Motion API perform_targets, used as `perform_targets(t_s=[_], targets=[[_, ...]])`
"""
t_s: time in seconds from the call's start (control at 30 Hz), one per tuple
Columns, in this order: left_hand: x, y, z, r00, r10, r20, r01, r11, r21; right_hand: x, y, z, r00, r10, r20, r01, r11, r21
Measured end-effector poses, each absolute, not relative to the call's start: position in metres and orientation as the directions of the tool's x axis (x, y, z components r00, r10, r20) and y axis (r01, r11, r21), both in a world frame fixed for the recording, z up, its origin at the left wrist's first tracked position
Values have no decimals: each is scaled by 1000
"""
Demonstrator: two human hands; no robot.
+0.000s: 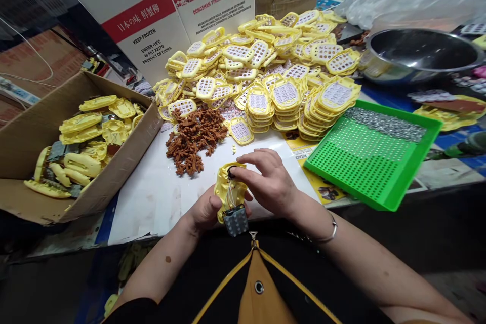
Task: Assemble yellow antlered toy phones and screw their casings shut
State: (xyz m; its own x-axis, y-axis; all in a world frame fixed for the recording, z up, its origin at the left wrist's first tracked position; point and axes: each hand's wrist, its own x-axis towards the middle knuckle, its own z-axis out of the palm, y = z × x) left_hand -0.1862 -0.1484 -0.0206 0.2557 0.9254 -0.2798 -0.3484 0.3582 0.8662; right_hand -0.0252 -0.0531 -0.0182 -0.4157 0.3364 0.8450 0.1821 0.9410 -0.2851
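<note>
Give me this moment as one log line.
left hand: holds yellow shell | right hand: at black part in shell | white wires: reach grey part | brown pieces: piled beyond

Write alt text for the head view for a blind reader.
A person's left hand holds an open yellow plastic shell with a wired grey keypad while the right hand touches a small black part inside it. Beyond lie brown pieces and piled yellow casings, with a cardboard box at left and a green perforated tray at right.
</note>
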Motion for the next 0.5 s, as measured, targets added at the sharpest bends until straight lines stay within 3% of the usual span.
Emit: perform_targets(t_s=[0.13,0.2,0.33,0.5], targets=[[-187,-151,-24,267,924,-274,-400,365,841,-27,-56,-15,-432,644,631,30,709,-704],[-188,-151,-25,291,915,-279,-398,381,834,-28,-57,-14,-521,711,473,-39,533,-845],[-188,-148,-21,247,937,-247,-368,326,871,-28,-56,-13,-599,706,378,-48,440,-897],[-185,-144,-9,-17,974,-228,-325,210,922,-29,-59,-17,-542,667,511,27,622,-783]])
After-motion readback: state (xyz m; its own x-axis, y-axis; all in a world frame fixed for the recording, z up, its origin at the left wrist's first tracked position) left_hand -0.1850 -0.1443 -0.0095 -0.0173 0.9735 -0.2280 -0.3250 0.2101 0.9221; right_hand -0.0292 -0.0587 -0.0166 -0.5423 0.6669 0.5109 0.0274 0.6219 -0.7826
